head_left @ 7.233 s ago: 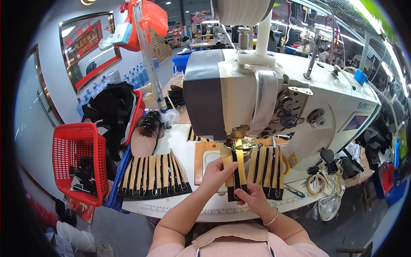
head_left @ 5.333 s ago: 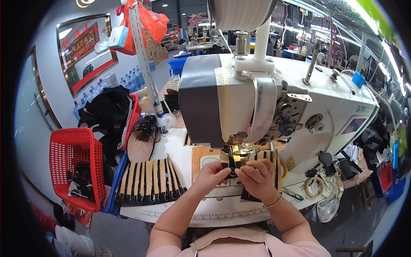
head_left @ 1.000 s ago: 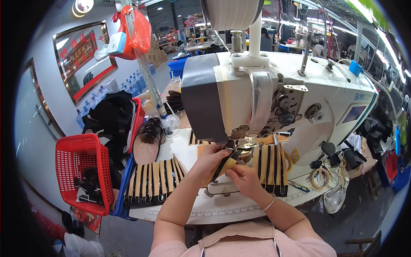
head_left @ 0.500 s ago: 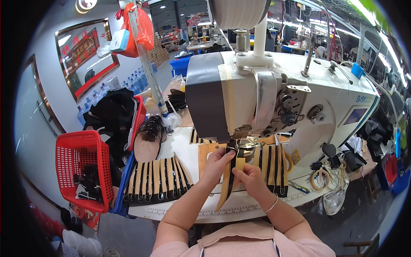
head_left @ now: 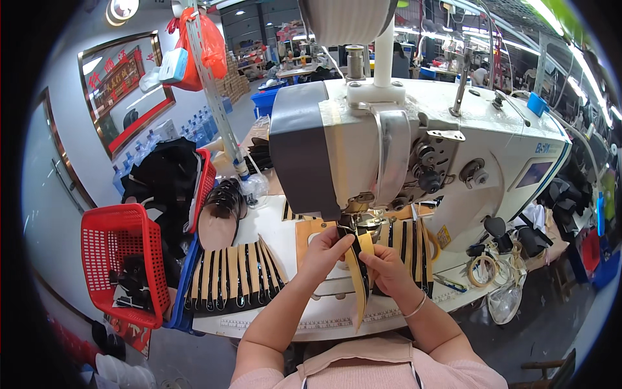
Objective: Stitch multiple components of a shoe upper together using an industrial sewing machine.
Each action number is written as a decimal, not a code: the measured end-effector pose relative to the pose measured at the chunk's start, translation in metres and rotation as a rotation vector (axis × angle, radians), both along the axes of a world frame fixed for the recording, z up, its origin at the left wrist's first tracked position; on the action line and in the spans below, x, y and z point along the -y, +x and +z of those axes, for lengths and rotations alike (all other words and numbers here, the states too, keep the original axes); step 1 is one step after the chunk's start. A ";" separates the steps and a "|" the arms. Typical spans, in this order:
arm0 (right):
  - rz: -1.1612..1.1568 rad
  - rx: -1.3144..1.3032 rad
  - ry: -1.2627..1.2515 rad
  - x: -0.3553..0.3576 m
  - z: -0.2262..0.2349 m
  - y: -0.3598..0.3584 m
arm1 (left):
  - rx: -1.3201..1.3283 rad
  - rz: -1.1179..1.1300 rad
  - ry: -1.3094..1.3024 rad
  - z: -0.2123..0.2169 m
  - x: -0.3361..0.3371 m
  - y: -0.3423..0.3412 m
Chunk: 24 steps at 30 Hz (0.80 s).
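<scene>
A tan and black strip (head_left: 357, 290) hangs below the needle area of a white and grey sewing machine (head_left: 299, 139), its lower end over the table's near edge. My left hand (head_left: 326, 253) pinches its upper part, close to the presser foot (head_left: 354, 220). Beside it, my right hand (head_left: 389, 271) is closed on the strip's tan edge, with thumb and fingers together. Several similar tan and black strips (head_left: 234, 277) lie fanned out to the left of my hands. More such strips (head_left: 408, 249) lie to the right, partly behind my right hand.
A red plastic basket (head_left: 123, 214) with black pieces stands left of the white table (head_left: 275, 318). Dark shoe-shaped pieces (head_left: 223, 214) lie at the table's left. Tape rolls (head_left: 483, 271) and a small cutter (head_left: 450, 282) are at the right. A large white thread spool (head_left: 350, 23) sits above the machine.
The strip's lower end has swung to the right and now hangs nearly straight down. My right hand has shifted slightly right and down. Both hands keep hold of the strip.
</scene>
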State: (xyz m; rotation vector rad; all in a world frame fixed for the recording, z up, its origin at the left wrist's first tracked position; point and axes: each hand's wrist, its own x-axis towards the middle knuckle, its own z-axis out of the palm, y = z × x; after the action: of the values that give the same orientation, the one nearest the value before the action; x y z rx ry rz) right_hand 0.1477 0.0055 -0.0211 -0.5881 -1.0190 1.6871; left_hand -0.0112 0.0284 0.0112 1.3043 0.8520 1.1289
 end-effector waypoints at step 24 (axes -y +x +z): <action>-0.070 0.122 0.014 -0.003 0.010 0.002 | -0.244 0.095 0.101 -0.003 -0.011 -0.001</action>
State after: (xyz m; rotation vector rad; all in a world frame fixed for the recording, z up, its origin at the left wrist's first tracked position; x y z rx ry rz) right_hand 0.1501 0.0085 -0.0111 -0.7170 -1.0833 1.5973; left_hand -0.0123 0.0394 0.0087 1.5200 1.0561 1.1129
